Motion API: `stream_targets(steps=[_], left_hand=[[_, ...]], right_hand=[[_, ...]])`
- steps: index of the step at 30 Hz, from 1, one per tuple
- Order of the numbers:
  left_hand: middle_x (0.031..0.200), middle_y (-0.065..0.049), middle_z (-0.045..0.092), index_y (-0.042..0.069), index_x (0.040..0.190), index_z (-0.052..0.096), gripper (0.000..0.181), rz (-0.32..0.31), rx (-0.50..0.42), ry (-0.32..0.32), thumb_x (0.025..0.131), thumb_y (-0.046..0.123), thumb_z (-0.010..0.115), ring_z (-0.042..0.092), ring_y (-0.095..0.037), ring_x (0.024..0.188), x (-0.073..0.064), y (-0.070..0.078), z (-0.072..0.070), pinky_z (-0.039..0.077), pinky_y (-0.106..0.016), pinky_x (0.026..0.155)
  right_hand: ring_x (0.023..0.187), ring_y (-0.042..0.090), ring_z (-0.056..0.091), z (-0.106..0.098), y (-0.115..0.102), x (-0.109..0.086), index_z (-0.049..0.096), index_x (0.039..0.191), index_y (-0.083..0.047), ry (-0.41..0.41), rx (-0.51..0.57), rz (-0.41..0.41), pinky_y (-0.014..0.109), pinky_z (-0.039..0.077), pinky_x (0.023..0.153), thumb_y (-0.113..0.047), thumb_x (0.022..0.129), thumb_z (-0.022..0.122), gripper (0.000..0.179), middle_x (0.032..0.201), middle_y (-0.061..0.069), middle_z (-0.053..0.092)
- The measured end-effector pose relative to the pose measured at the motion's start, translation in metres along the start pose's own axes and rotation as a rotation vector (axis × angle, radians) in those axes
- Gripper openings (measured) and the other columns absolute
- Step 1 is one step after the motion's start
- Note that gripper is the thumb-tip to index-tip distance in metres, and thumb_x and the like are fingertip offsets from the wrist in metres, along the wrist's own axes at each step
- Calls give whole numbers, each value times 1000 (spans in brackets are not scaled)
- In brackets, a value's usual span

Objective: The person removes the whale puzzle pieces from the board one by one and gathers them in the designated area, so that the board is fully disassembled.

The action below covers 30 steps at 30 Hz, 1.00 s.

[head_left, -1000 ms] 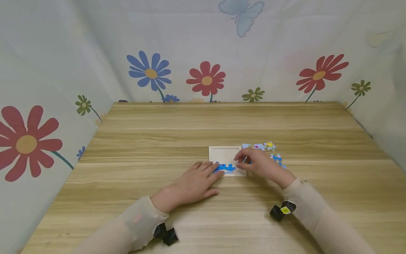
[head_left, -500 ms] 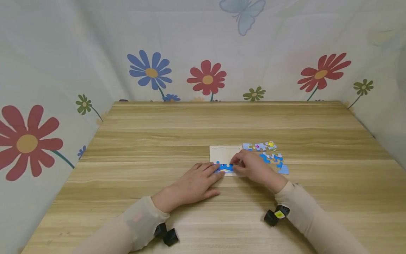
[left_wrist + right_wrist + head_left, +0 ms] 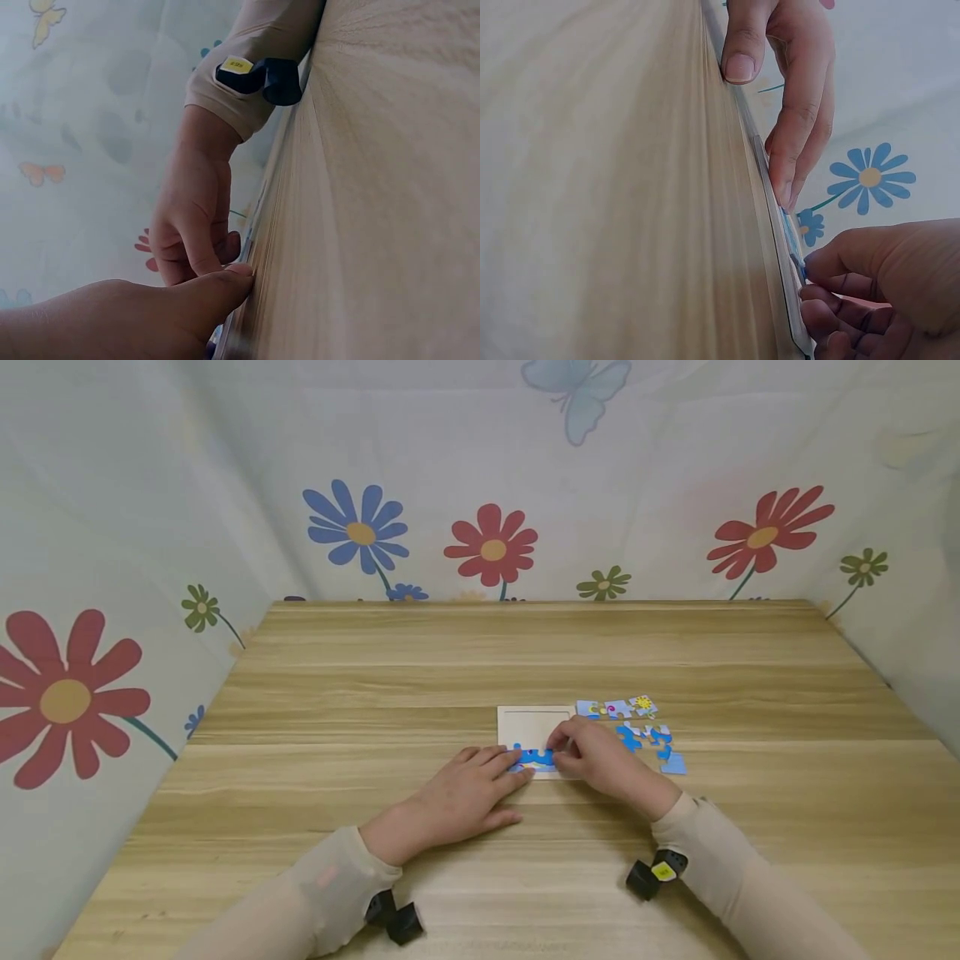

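A small wooden puzzle tray (image 3: 534, 725) lies on the table, with joined blue jigsaw pieces (image 3: 536, 758) along its near edge. My left hand (image 3: 459, 795) lies flat with fingers extended, its fingertips resting on the tray's left side and the pieces there. At the right end of that row, my right hand (image 3: 603, 764) pinches a jigsaw piece (image 3: 798, 260) between thumb and index finger, down against the tray. The fingers hide most of this piece. In the right wrist view, the left fingertips (image 3: 783, 191) touch the row close to the pinched piece.
Right of the tray lie several loose jigsaw pieces: a back row with a yellow sun piece (image 3: 642, 703), blue pieces (image 3: 628, 737) nearer, and a pale blue corner piece (image 3: 673, 764). A flower-printed cloth (image 3: 420, 443) stands behind the wooden table (image 3: 375, 652).
My right hand has moved left from the tray's right side to the end of the blue row, uncovering the loose pieces behind it. The left hand has stayed in place.
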<state>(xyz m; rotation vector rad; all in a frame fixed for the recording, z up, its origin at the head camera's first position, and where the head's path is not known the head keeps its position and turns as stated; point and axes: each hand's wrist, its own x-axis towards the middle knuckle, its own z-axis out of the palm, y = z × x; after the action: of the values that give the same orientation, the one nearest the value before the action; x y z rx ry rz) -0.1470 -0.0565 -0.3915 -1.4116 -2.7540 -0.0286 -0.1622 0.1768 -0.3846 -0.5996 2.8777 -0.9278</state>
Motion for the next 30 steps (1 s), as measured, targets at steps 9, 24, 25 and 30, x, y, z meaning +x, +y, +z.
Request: stream_targets(steps=[9,24,25,30], left_hand=[[149,-5,46,22,143,47,58,6,11,2,95,54,49,42,-24,137,0,-1,1,37,-44,109],[148,-6,47,21,143,47,58,19,26,4,95,54,49,43,-24,137,0,0,-1,38,-44,109],[147,-6,47,21,143,47,58,21,26,6,95,54,49,43,-24,137,0,0,-1,38,-44,109],[146,-7,49,21,141,49,57,28,25,20,95,53,50,44,-25,135,0,0,-1,39,-44,108]], right_hand=[[70,9,52,1,1,1,64,94,-7,5,39,0,22,43,63,-8,87,63,7,83,3,62],[65,9,51,-1,7,4,62,94,-1,2,295,81,20,43,56,-7,90,64,7,79,7,62],[65,9,51,-3,7,4,62,94,-1,0,304,79,20,44,56,-7,90,63,7,79,8,61],[64,11,53,-14,7,3,62,94,-1,-2,295,79,21,45,56,-8,91,63,7,80,8,62]])
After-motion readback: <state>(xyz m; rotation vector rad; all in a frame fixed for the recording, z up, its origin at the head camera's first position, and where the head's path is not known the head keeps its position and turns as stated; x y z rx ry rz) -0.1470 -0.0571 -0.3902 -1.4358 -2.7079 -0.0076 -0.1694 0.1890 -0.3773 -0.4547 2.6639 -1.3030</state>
